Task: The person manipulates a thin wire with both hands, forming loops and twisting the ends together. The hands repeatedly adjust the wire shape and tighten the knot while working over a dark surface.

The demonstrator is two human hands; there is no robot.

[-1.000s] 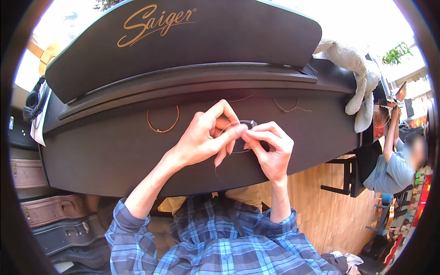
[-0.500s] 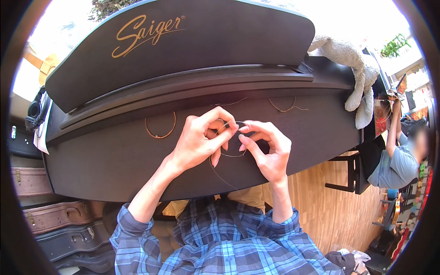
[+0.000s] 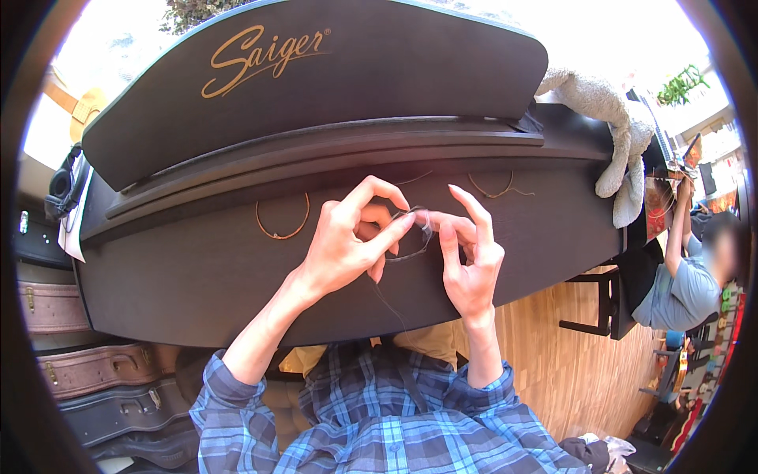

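My left hand (image 3: 343,237) is closed, thumb and fingertips pinching a thin coiled string (image 3: 427,235), which looks like a guitar string. The coil forms a small loop between my hands, and a loose tail of it hangs toward the front edge of the dark lid. Beside the loop is my right hand (image 3: 471,265), thumb and index finger raised and apart. Another of its fingers, smeared by motion, reaches to the loop near my left fingertips. On the lid left of my hands lies a copper-coloured curved string (image 3: 283,236); a second curved string (image 3: 497,195) lies at the right.
Beneath my hands is a black piano lid (image 3: 189,292), with an upright music stand (image 3: 379,71) behind. A grey plush toy (image 3: 624,150) drapes over the right end. Instrument cases (image 3: 106,371) stack at left. Another person (image 3: 683,272) sits at far right. Headphones (image 3: 63,186) rest at left.
My right thumb and index finger have let go of the loop and spread upward, while another finger reaches to it. My left hand keeps its pinch. The view has shifted slightly.
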